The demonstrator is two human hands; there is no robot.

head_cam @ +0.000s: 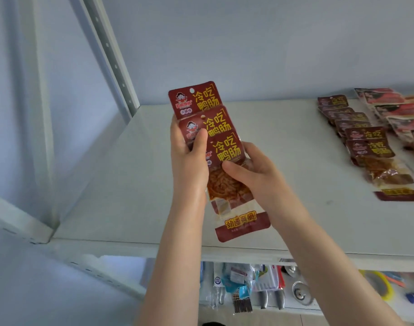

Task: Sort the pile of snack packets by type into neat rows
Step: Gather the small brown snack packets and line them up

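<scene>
Both hands hold a fan of three dark red packets (pixel 215 142) above the near edge of a white shelf (pixel 135 184), roughly midway along its visible width. The left hand (pixel 189 158) grips the fan from its left side, fingers behind and the thumb (pixel 200 140) pressed across the face of the middle packet, so the hand is clamped on the stack. The right hand (pixel 250 175) closes on the lowest packet from the right, its thumb (pixel 234 171) lying on the clear window where the orange-brown contents show, the remaining fingers curled behind. The three packets overlap stepwise, each lower one shifted toward the right and nearer the viewer, yellow characters facing up; the bottom strip of the lowest packet hangs just past the shelf's near edge. Toward the right edge of the shelf lies a row of matching red packets (pixel 356 130), overlapped from the back toward the front and lying flat. Just beside it, at the far right corner, a second row of lighter red packets (pixel 394 111) runs partly out of view. A lower shelf (pixel 260 283) beneath holds mixed hanging goods, too blurred to identify.
</scene>
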